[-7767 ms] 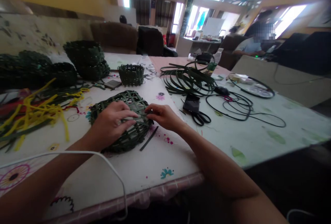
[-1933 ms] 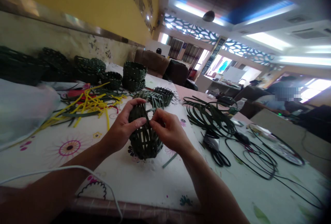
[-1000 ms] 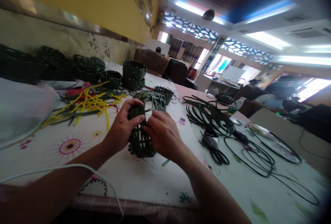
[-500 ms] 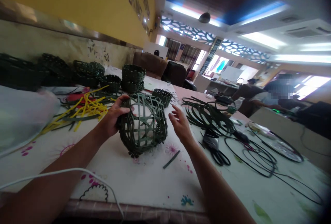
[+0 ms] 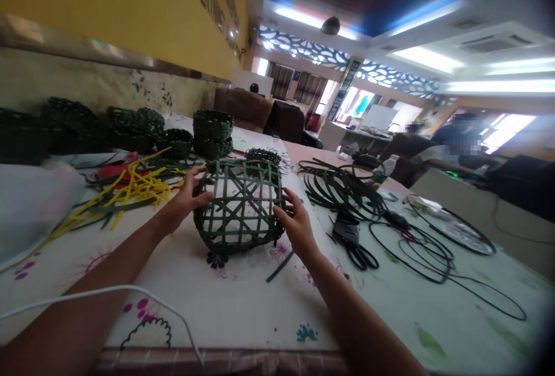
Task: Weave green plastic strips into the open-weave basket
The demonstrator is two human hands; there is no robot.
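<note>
While the left hand (image 5: pixel 185 198) grips one side of the woven green basket (image 5: pixel 244 198), thumb across the front and fingers round the edge, the right hand (image 5: pixel 298 221) has thumb and fingertips on the opposite side: a two-handed hold, and a gentle-looking one. The basket sits between them, lattice face towards us, its lower edge apparently resting on the flowered tablecloth (image 5: pixel 243 312) (how much weight the cloth takes, I can't tell). It looks an easy lift: flat strips, wide gaps, white cloth showing straight through, so I'd call it light for its bulk. Springy rather than stiff, too; squeeze those sides hard and the whole shape would probably bow. Its strips look smooth, perhaps a little slippery, hardly fragile, though the weave could shift where it's loosest, across that crisscross front. Best place to take hold? Those darker, closer-woven edges, just where both hands are, rather than any single strip of the lattice.

Near the right wrist, a short offcut (image 5: pixel 280 267) lies loose on the cloth. Further right come a phone (image 5: pixel 346 227), a pair of black scissors (image 5: pixel 362 254) just beside it, and a big coil of green strips (image 5: pixel 329 191). Over on the left there's a tangle of yellow strips (image 5: pixel 143 182), and beyond the hands stands a stack of baskets (image 5: pixel 213 127).
</note>
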